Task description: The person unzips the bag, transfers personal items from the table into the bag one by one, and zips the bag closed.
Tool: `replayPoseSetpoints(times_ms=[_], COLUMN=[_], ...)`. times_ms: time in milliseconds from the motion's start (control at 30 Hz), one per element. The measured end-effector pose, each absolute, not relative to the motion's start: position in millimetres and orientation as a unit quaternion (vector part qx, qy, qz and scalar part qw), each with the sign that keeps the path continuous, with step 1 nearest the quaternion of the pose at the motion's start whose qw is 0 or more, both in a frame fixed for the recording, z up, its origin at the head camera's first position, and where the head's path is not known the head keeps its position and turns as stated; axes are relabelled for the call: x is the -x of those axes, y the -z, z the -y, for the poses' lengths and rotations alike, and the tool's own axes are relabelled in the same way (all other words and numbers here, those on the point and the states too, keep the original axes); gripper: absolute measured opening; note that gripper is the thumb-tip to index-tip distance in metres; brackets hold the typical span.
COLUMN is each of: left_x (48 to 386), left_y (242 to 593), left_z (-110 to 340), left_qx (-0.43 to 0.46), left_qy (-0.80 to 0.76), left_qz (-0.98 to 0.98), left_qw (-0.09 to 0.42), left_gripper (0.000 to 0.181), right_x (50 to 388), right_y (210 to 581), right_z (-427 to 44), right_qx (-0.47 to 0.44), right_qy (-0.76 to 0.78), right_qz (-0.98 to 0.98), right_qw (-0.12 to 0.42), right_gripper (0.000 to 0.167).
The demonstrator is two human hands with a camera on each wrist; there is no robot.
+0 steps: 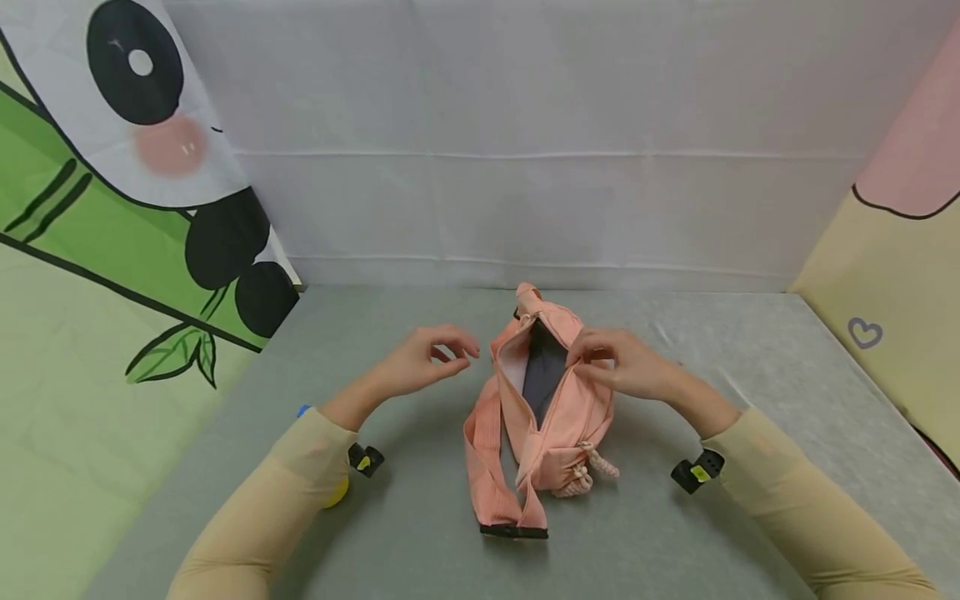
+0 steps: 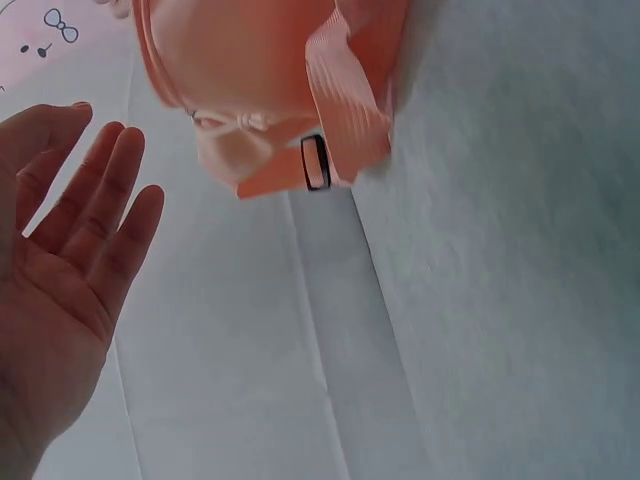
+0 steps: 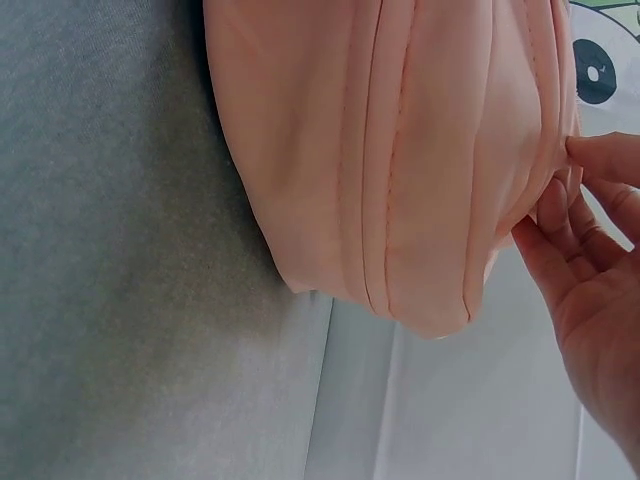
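Observation:
A pink bag [image 1: 566, 421] with a long strap [image 1: 487, 450] lies on the grey table, its zipped mouth spread wide so the dark grey lining [image 1: 542, 375] shows. My right hand [image 1: 626, 362] pinches the right edge of that opening between thumb and fingers; the right wrist view shows the same hold [image 3: 590, 250] from the side. To the left of the bag, apart from it, my left hand [image 1: 427, 358] hovers with relaxed, slightly bent fingers and nothing in them. In the left wrist view the palm of the left hand [image 2: 70, 260] faces the bag's side.
Partly hidden by my left forearm are a yellow object [image 1: 337, 493] and a small blue object [image 1: 303, 410]. A pale cloth wall [image 1: 525, 208] stands behind the table [image 1: 420, 533], with printed panels at the left and right.

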State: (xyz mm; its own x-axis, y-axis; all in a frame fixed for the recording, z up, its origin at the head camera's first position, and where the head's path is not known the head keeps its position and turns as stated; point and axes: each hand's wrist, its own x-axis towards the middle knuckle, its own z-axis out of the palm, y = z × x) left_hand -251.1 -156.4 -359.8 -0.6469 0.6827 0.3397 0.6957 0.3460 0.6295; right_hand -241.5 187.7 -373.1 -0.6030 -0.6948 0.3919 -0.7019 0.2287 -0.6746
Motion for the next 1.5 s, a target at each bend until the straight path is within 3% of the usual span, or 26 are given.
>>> replayPoseSetpoints(times_ms=[600,900,1133,1500], left_x=[231.1,222.7,222.2,222.8], left_y=[367.8,376.5,388.8,400.6], left_z=[268.1,313.9,342.8,365.6], left_qx=[0.304,0.269,0.25,0.246], left_qy=[0.354,0.312,0.31,0.314], left_qz=[0.879,0.904,0.909,0.906], left_qw=[-0.099,-0.112,-0.125,-0.14], left_gripper=[0.017,0.023,0.024,0.025], right_x=[239.4,243.4,240.7,233.4], right_y=[374.2,376.1,376.8,374.2], right_z=[-184.8,-185.0,-182.7,-181.1], right_qx=[-0.445,-0.475,-0.471,-0.456], right_qy=[-0.435,-0.435,-0.431,-0.434], right_qz=[0.783,0.765,0.77,0.777], right_qw=[-0.005,0.014,-0.002,-0.006], right_gripper=[0.01,0.013,0.012,0.011])
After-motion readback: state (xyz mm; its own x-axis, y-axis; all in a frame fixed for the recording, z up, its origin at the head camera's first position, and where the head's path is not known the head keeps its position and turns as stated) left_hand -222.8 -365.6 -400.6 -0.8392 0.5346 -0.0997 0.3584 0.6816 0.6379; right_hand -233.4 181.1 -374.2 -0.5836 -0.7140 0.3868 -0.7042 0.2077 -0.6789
